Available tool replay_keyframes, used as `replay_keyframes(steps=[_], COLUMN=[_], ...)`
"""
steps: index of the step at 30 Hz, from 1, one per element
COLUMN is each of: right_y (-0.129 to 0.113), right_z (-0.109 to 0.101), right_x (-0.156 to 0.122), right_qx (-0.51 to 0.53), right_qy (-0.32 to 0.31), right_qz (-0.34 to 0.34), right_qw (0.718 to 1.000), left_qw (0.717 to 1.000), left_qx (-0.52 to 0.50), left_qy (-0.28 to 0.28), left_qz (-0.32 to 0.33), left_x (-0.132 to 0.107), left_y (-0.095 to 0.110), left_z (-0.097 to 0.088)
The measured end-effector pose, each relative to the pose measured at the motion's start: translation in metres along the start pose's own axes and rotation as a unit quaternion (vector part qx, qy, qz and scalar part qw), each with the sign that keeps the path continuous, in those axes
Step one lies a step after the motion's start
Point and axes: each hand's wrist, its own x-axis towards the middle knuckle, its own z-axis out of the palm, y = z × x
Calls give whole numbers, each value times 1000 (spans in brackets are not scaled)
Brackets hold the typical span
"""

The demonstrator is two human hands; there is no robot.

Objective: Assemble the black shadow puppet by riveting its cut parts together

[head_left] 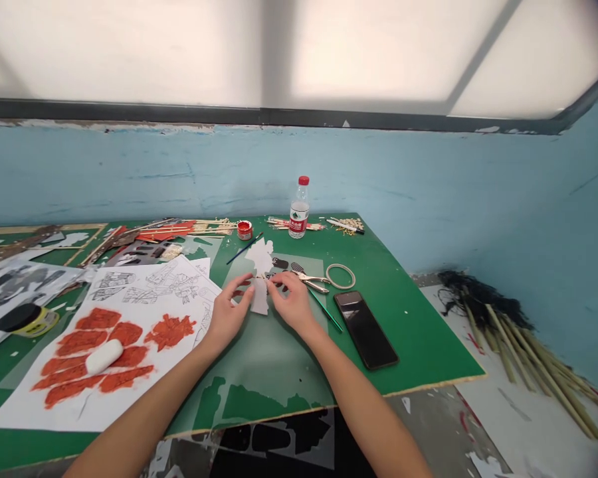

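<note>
My left hand [228, 313] and right hand [292, 303] meet over a white paper cutout [260, 297] near the middle of the green table [418, 345]. Each hand is half curled, and the fingertips pinch the cutout's side edges, left hand on its left edge and right hand on its right. The cutout lies flat on a pale, see-through sheet [269, 358].

At 12 o'clock from the cutout lies a second white cut shape [262, 255], with one thin brush [244, 249] beside it at 11. Further off at 12 stand one water bottle [299, 208] and, to its left, one small red paint pot [244, 230].

The right side is crowded. One pair of scissors [309, 279] sits just past my right fingertips at 2 o'clock, with one pale ring [340, 275] beyond it. One green stick [325, 310] runs along my right wrist at 4, and one dark phone [366, 329] lies face up past it.

At 9 o'clock, sheets of line drawings [164, 284] reach under my left hand. At 8 lies one big white sheet with red patches [87, 405], with one white oblong lump [103, 356] on it. Off the table at 3, a bundle of bamboo sticks [533, 362] lies on the floor.
</note>
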Motion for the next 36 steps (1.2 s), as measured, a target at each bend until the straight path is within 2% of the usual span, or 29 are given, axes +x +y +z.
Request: replay_keyframes(steps=[7, 13, 19, 25, 30, 34, 36], right_y=[1, 1, 0, 1, 2, 3, 4], right_z=[-2, -9, -13, -14, -12, -13, -13], right_x=[3, 7, 9, 8, 8, 8, 7], right_qx=[66, 81, 105, 96, 95, 66, 21], right_qy=[-42, -43, -41, -70, -77, -34, 4], right_qz=[52, 80, 141, 126, 114, 115, 82], right_qw=[996, 993, 984, 985, 986, 991, 996], left_qw=[988, 992, 998, 998, 997, 994, 997], left_qx=[-121, -101, -30, 24, 2, -23, -1], left_qy=[-25, -10, -34, -55, -54, -79, -60], left_qz=[-94, -79, -33, -35, -56, -69, -56], left_x=[7, 4, 4, 2, 3, 5, 5], left_y=[2, 11, 12, 13, 14, 14, 14], left_z=[-2, -5, -8, -7, -6, -7, -7])
